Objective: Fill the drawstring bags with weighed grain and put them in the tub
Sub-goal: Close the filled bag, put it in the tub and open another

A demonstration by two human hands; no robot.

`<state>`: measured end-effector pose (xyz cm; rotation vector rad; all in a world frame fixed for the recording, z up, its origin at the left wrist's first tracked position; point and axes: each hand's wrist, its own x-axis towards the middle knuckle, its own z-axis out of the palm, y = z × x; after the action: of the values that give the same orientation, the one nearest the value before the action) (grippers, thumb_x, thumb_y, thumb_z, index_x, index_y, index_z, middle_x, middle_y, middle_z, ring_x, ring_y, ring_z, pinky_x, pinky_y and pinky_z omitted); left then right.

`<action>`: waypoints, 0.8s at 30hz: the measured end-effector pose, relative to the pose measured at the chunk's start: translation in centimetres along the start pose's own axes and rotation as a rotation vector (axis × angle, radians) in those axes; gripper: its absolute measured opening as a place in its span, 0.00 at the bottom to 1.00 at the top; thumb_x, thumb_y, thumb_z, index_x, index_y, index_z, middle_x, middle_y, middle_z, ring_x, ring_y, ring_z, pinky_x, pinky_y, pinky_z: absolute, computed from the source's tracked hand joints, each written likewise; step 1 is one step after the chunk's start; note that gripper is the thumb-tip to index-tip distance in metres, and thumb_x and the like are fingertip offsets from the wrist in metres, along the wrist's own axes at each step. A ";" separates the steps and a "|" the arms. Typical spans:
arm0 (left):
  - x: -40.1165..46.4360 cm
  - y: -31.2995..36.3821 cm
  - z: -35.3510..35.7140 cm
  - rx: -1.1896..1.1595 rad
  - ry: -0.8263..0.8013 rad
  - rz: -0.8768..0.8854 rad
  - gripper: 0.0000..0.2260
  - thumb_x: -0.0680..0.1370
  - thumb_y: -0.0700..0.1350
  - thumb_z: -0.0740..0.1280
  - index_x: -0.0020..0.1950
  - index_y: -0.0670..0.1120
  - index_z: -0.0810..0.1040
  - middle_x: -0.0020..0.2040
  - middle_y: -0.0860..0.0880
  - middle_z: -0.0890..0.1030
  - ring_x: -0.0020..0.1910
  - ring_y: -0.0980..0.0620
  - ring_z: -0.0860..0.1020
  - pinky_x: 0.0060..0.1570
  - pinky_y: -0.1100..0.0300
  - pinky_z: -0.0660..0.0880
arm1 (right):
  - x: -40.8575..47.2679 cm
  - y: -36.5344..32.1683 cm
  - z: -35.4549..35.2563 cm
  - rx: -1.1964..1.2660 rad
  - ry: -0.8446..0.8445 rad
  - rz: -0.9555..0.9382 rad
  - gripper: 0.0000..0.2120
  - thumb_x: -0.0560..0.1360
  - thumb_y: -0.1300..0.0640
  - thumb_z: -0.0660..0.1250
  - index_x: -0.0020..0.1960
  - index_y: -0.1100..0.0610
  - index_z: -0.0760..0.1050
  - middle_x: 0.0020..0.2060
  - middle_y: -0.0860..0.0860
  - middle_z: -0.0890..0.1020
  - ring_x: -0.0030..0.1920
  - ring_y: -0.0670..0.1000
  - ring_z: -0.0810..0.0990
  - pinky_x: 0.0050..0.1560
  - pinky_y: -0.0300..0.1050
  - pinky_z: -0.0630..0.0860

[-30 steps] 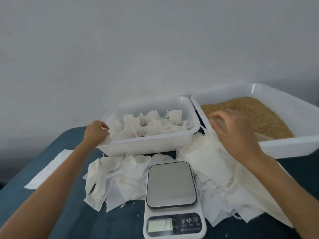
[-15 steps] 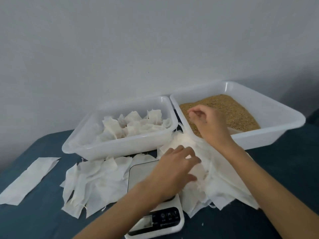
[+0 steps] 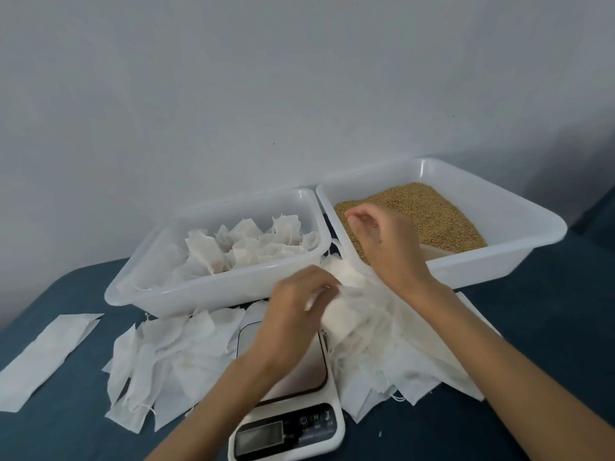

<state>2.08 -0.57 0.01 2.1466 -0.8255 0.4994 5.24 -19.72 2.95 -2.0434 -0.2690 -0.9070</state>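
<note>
The left hand (image 3: 296, 307) reaches across the white digital scale (image 3: 293, 404), fingers curled and pinching a white fabric drawstring bag (image 3: 339, 314) on the right pile. The right hand (image 3: 382, 241) hovers over the tub of brown grain (image 3: 429, 214), fingertips gathered together.

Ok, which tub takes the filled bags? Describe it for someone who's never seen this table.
Two white tubs stand side by side against the wall, behind the scale. Take the left, smaller tub. It holds puffed white bags, while the right tub holds loose brown grain.
</note>
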 end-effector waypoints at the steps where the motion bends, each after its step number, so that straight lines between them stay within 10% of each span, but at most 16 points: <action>1: 0.0 -0.3 -0.7 -0.150 0.079 -0.147 0.07 0.80 0.38 0.71 0.44 0.48 0.83 0.43 0.55 0.84 0.42 0.59 0.80 0.46 0.67 0.75 | -0.3 -0.4 0.1 -0.014 0.019 -0.089 0.08 0.82 0.58 0.66 0.57 0.59 0.82 0.49 0.49 0.84 0.49 0.47 0.81 0.54 0.45 0.77; 6: -0.4 -2.2 -2.2 -0.477 0.330 -0.447 0.11 0.75 0.33 0.76 0.36 0.42 0.79 0.33 0.53 0.79 0.35 0.59 0.77 0.41 0.70 0.74 | -3.3 -3.3 3.0 0.171 -0.058 -0.267 0.05 0.83 0.56 0.65 0.53 0.56 0.79 0.41 0.43 0.79 0.37 0.46 0.77 0.40 0.36 0.71; 14: -2.5 -3.1 -1.6 -0.211 0.333 -0.265 0.16 0.74 0.33 0.78 0.39 0.49 0.74 0.37 0.55 0.77 0.38 0.55 0.77 0.44 0.62 0.77 | -5.3 -3.2 5.6 0.580 -0.419 0.359 0.20 0.79 0.40 0.67 0.43 0.58 0.76 0.33 0.49 0.78 0.28 0.51 0.77 0.27 0.46 0.72; 19: -2.7 -2.7 -1.9 -0.049 0.251 -0.090 0.13 0.71 0.28 0.75 0.39 0.44 0.76 0.40 0.52 0.78 0.41 0.52 0.78 0.43 0.61 0.74 | -4.9 -2.7 5.7 0.579 -0.381 0.309 0.09 0.81 0.57 0.68 0.47 0.62 0.81 0.37 0.52 0.81 0.33 0.50 0.78 0.33 0.53 0.77; 24: -2.8 -1.5 -2.1 -0.304 0.271 -0.257 0.06 0.77 0.48 0.71 0.44 0.47 0.80 0.41 0.51 0.82 0.44 0.49 0.81 0.49 0.62 0.78 | -5.6 -3.0 5.5 0.382 -0.251 0.040 0.04 0.79 0.58 0.71 0.52 0.53 0.76 0.40 0.46 0.83 0.42 0.50 0.84 0.44 0.47 0.81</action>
<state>0.95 2.92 -1.06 1.8208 -0.4351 0.4836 2.54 -12.88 -1.04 -1.7937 -0.4959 -0.5246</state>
